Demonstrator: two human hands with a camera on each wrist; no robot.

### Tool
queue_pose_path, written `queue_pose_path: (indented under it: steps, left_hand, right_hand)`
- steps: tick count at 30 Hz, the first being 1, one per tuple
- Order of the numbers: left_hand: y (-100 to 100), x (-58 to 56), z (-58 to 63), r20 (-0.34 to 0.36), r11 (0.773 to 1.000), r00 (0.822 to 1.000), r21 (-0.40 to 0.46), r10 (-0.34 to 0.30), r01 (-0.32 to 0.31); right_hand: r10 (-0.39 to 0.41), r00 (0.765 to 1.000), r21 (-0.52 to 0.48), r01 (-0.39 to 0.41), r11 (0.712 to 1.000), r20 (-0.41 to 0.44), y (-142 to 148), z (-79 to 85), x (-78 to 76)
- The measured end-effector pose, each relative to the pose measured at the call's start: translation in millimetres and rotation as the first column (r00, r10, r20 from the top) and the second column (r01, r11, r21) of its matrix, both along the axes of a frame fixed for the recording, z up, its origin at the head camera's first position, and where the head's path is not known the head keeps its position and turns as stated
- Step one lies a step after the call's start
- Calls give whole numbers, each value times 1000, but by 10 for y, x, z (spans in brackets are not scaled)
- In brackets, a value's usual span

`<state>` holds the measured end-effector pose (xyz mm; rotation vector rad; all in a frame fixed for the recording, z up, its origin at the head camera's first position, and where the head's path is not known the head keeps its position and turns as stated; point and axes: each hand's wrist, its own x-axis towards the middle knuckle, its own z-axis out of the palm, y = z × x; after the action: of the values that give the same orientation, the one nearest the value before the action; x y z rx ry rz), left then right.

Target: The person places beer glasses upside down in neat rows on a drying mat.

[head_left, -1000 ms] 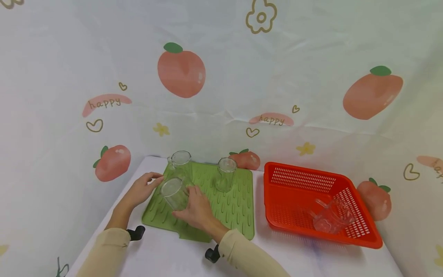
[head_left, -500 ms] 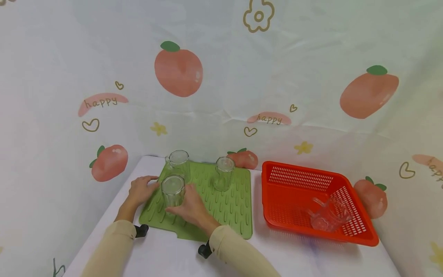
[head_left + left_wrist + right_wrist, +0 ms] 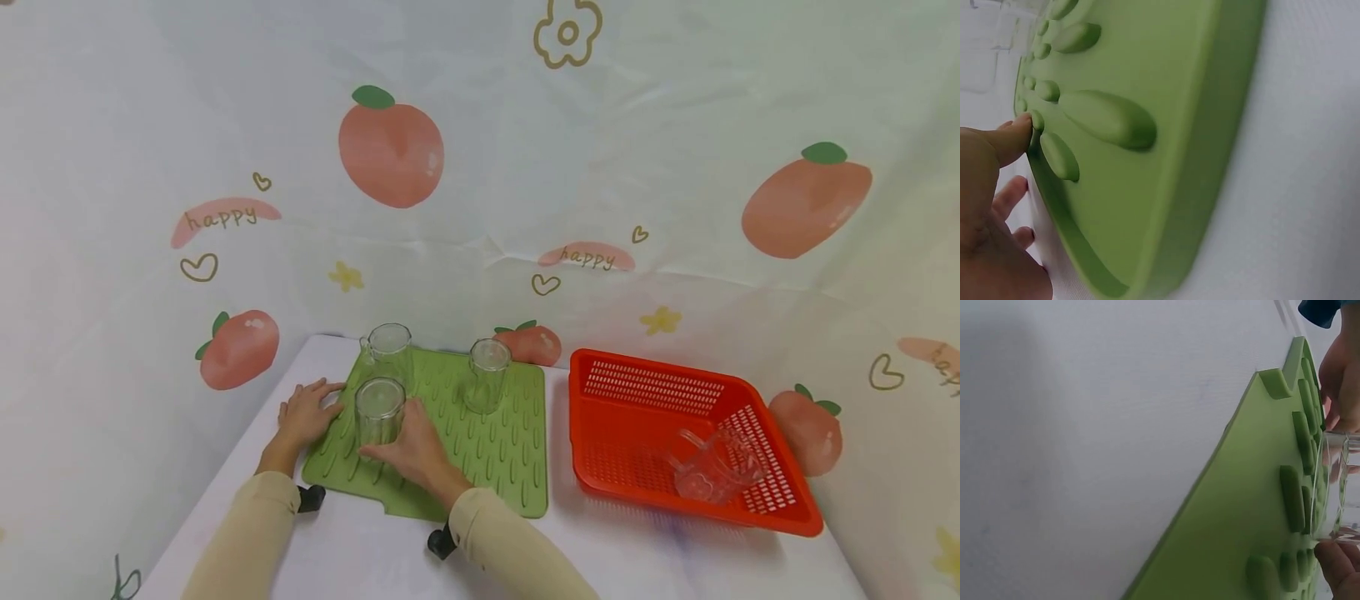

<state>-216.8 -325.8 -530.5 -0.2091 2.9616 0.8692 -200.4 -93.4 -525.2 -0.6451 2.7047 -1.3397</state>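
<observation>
On a green ridged drying mat (image 3: 517, 450), my right hand (image 3: 422, 450) holds a clear glass mug (image 3: 379, 412), fingers and thumb around its near right side. The mug is upright in line, base up, and its lower edge meets the ridges in the right wrist view. My left hand (image 3: 306, 414) rests at the mat's left edge with fingers spread; in the left wrist view its thumb (image 3: 1013, 139) touches the mat's rim. Behind the held mug stands another glass mug (image 3: 390, 354), its handle to the left. A third glass mug (image 3: 489, 379) stands toward the mat's back right.
A red plastic basket (image 3: 645, 367) with perforated sides stands on the white table (image 3: 600, 558) right of the mat. Inside it a clear glass mug (image 3: 716, 471) lies on its side. A white printed curtain (image 3: 465, 167) hangs close behind the table.
The tilted mug in my right hand has come upright onto the mat. My left hand has moved a little down and away from the mug to the mat's left edge.
</observation>
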Motion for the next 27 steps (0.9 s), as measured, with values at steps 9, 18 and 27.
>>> queue_pose_path:
  steps: [9, 18, 27]
  left_hand:
    - [-3, -6, 9, 0, 999, 1000, -37, -26, 26]
    - [-30, 9, -19, -13, 999, 999, -1, -42, 42]
    - [-28, 24, -3, -5, 999, 999, 30, -33, 33]
  right_hand:
    - [22, 1000, 17, -21, 1000, -9, -86, -48, -5]
    - [32, 999, 88, -29, 996, -42, -121, -13, 33]
    - [21, 1000, 112, -21, 994, -3, -134, 20, 49]
